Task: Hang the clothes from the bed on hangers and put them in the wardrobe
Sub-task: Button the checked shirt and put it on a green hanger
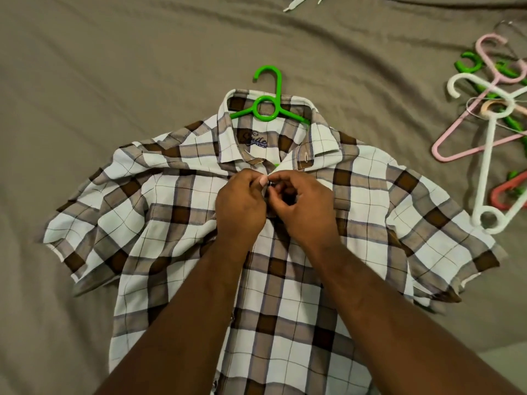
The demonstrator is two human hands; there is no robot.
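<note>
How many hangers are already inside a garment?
1: the green hanger, in the collar of the plaid shirt. The other hangers lie loose in an overlapping pile at right, some partly hidden.

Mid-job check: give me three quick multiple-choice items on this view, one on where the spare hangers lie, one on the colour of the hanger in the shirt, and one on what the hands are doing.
1. Where do the spare hangers lie?
A) on the bed, right of the plaid shirt
B) on top of the shirt
C) left of the shirt

2. What colour is the hanger in the shirt's collar?
A) pink
B) green
C) white

3. What are the left hand and right hand doing?
A) lying flat on the sheet
B) lifting the hanger's hook
C) pinching the shirt's front just below the collar

Answers:
1 A, the pile sits at the view's right edge, beside the sleeve.
2 B, its green hook sticks out above the collar.
3 C, the curled fingers of both hands meet at the shirt's front opening.
</note>
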